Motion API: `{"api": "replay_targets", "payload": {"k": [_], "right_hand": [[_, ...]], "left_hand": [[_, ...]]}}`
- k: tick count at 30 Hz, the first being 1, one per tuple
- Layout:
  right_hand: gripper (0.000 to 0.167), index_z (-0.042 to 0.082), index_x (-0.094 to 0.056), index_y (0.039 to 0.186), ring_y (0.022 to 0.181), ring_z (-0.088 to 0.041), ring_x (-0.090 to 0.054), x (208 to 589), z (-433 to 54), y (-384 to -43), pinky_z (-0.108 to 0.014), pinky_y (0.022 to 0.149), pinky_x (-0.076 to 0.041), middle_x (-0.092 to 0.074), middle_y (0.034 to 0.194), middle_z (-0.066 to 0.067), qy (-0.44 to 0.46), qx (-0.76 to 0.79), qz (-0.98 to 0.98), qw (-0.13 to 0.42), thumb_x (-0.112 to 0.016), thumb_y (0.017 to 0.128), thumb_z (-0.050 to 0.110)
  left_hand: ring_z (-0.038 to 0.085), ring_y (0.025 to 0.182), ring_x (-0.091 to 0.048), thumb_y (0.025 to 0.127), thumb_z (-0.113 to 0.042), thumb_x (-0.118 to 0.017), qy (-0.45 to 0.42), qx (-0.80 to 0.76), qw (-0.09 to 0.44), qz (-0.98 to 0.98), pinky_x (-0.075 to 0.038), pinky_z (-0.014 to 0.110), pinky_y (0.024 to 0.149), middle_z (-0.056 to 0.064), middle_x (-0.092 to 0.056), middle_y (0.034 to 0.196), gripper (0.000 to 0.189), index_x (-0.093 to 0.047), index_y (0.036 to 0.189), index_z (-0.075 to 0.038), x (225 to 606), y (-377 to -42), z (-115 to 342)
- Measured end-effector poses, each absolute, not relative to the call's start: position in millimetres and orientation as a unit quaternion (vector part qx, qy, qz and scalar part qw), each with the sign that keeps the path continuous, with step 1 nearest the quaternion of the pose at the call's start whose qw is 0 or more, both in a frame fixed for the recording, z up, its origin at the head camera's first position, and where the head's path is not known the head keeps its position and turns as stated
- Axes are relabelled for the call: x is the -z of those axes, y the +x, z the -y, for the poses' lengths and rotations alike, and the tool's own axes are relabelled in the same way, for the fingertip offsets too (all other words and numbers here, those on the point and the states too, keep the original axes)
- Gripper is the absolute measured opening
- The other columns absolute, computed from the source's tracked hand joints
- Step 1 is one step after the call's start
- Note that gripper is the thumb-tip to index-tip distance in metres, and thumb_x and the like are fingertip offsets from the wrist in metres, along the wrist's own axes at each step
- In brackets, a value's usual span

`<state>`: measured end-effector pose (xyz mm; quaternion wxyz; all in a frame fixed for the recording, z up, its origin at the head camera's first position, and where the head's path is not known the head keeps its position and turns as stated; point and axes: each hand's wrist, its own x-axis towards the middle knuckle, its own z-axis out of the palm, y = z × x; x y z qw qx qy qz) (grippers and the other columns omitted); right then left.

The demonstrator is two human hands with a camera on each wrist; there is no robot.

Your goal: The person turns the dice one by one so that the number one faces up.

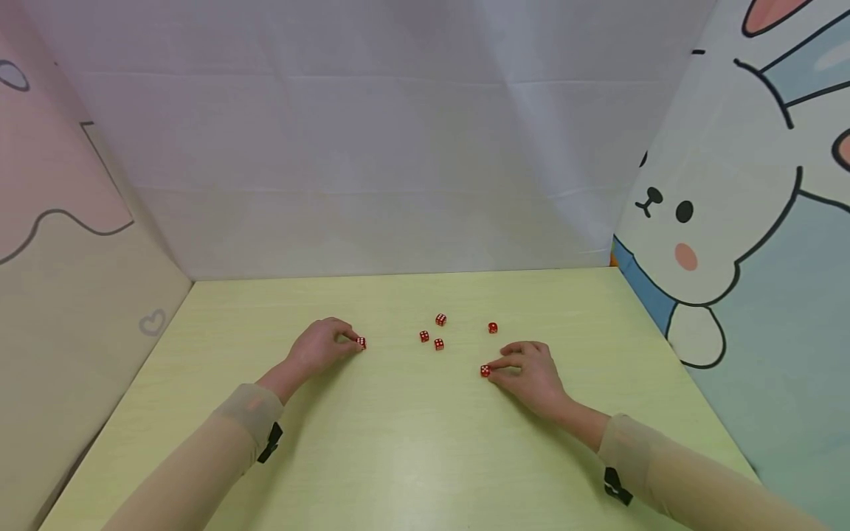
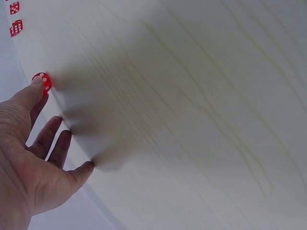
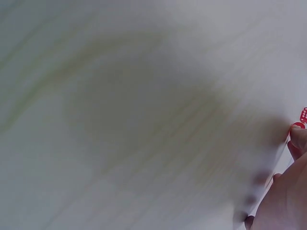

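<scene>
My left hand (image 1: 322, 344) pinches a red die (image 1: 361, 342) with white dots between thumb and index finger, close over the table. In the left wrist view that die (image 2: 44, 82) is partly covered by the thumb, and the other fingers are spread with their tips at the tabletop. My right hand (image 1: 531, 375) pinches another red die (image 1: 485, 371) between thumb and forefinger, right of the table's middle. The right wrist view catches this die (image 3: 298, 125) only at its edge, mostly behind the thumb.
Between and beyond the hands lie several more red dice: a near one (image 1: 439, 344), one to its left (image 1: 424, 336), a farther one (image 1: 441, 319) and one at the right (image 1: 493, 327). The pale table (image 1: 398, 450) meets a white back wall (image 1: 372, 169) and printed side walls.
</scene>
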<state>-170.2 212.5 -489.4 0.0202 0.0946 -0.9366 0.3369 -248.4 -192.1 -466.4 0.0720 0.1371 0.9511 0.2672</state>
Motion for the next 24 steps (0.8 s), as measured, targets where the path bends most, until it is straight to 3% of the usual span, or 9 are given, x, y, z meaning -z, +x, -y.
{"api": "replay_targets", "payload": {"k": [14, 24], "right_hand": [[0.02, 0.019, -0.081, 0.108, 0.131, -0.036, -0.036, 488, -219, -172, -0.054, 0.105, -0.04, -0.061, 0.126, -0.006, 0.108, -0.33, 0.938, 0.007, -0.081, 0.09, 0.026], [0.014, 0.02, -0.083, 0.103, 0.127, -0.038, -0.043, 479, -217, -181, -0.056, 0.105, -0.041, -0.065, 0.123, -0.008, 0.19, -0.282, 0.939, 0.047, -0.079, 0.091, 0.017]], "left_hand": [[0.037, 0.122, -0.059, 0.094, -0.027, -0.076, 0.133, -0.273, 0.079, -0.949, -0.046, 0.054, 0.104, 0.013, -0.067, 0.126, 0.015, -0.079, 0.1, -0.014, 471, -251, 192], [0.037, 0.123, -0.058, 0.095, -0.027, -0.076, 0.134, -0.272, 0.081, -0.95, -0.046, 0.055, 0.104, 0.013, -0.067, 0.126, 0.015, -0.079, 0.101, -0.014, 471, -252, 193]]}}
